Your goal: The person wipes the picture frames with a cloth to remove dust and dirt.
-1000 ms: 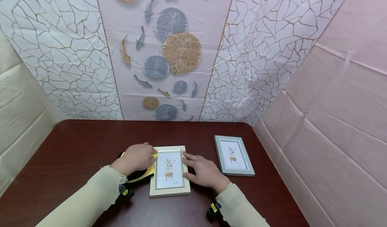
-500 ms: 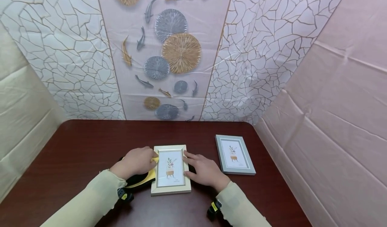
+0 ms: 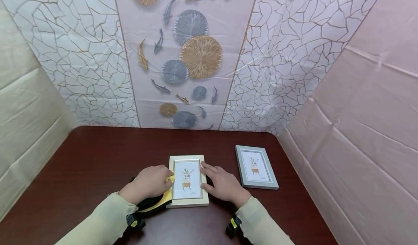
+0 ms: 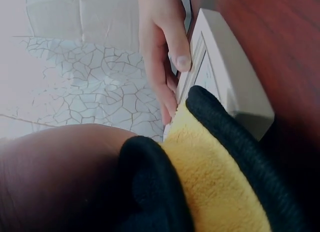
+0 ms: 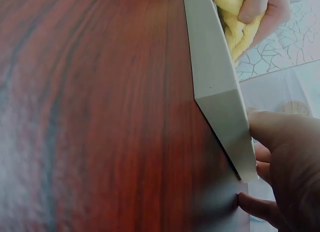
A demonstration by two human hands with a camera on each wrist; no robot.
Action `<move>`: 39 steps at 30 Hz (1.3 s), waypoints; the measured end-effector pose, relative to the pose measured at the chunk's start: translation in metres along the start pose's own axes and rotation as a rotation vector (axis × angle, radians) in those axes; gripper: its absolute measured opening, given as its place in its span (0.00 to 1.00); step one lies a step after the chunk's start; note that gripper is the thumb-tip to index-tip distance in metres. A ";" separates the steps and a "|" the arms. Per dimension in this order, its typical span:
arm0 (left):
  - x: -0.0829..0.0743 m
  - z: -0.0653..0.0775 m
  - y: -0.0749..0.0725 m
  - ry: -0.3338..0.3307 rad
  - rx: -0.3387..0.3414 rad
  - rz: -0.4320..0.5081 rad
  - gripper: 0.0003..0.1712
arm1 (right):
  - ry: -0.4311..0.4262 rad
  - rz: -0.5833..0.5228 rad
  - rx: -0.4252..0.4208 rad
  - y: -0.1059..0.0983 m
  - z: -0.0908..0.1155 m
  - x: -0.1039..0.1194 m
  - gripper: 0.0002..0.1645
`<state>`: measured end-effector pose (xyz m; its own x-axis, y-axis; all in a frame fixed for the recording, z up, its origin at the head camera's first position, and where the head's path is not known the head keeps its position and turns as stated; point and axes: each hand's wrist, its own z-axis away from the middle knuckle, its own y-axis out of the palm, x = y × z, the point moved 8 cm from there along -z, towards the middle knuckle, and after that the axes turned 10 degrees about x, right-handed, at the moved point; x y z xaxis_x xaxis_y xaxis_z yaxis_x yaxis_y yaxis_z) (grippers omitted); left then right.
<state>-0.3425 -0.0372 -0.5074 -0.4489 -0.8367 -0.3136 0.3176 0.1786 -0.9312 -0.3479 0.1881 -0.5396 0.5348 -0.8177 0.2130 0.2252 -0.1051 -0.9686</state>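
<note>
A cream picture frame (image 3: 189,202) with a potted-plant print lies face up on the dark red-brown table. My left hand (image 3: 147,184) bunches a yellow cloth (image 3: 164,198) with black edging, its fingertips pressing the cloth onto the frame's left border. In the left wrist view, the fuzzy yellow cloth (image 4: 215,177) hangs down over the near side of that border. My right hand (image 3: 225,187) rests at the frame's right side, fingers extended onto the border. Seen from the right wrist, its thumb (image 5: 272,127) touches the frame's edge while a lower finger reaches the tabletop.
A second picture frame, grey-blue (image 3: 273,179) with a similar print, lies face up to the right. Patterned fabric (image 3: 202,56) hangs behind the table (image 3: 130,143), and pale padded walls (image 3: 359,103) flank it on both sides.
My left hand has slid the cloth a little toward me along the frame's left border. The right hand stays on the right border. The head view has shifted slightly.
</note>
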 end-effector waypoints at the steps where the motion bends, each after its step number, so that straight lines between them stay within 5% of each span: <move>1: -0.001 0.002 0.000 0.002 -0.002 0.006 0.27 | -0.002 -0.002 0.000 0.000 0.000 0.000 0.39; 9: -0.012 0.018 -0.001 0.025 -0.033 0.012 0.26 | -0.002 0.011 -0.029 -0.004 -0.002 -0.001 0.40; 17: -0.021 0.039 0.013 0.041 -0.030 0.051 0.24 | 0.008 -0.015 -0.005 -0.001 -0.001 -0.003 0.40; 24: -0.029 0.055 0.020 0.059 -0.070 0.075 0.04 | 0.026 -0.009 -0.012 0.000 0.000 -0.007 0.40; 32: -0.026 0.066 0.026 0.054 -0.068 0.100 0.19 | 0.030 -0.023 -0.010 0.004 0.001 -0.004 0.40; 39: -0.023 0.063 0.029 0.043 -0.100 0.101 0.20 | 0.017 -0.018 -0.022 0.003 0.001 0.004 0.39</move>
<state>-0.2701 -0.0453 -0.5151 -0.4552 -0.7891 -0.4125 0.2792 0.3134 -0.9077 -0.3437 0.1850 -0.5418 0.5166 -0.8251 0.2288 0.2169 -0.1323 -0.9672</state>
